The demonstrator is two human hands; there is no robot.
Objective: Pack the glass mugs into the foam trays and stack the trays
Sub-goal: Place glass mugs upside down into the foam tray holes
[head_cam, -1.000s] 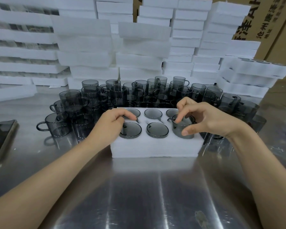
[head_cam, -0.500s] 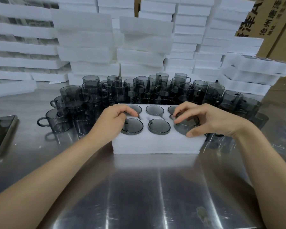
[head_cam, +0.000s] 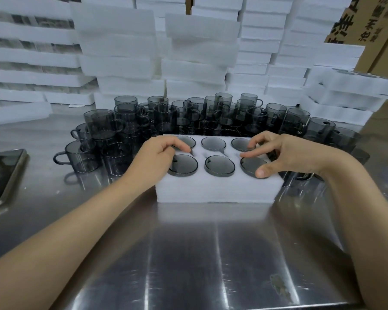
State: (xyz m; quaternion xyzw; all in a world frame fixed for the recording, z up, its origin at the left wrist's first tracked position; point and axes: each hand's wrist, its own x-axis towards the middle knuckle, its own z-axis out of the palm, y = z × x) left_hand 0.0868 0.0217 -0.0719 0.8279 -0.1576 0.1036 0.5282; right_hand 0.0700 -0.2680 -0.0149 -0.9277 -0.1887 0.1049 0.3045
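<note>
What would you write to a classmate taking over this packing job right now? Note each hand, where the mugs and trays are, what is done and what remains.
Left hand: rests on the left end of the foam tray, holding nothing.
Right hand: thumb and forefinger pinch the near-right mug, which sits in its slot.
Done: all six slots of this tray hold mugs, bases up.
Left: let go, stack this tray, then probably pack the loose mugs behind it into trays from the white stacks.
</note>
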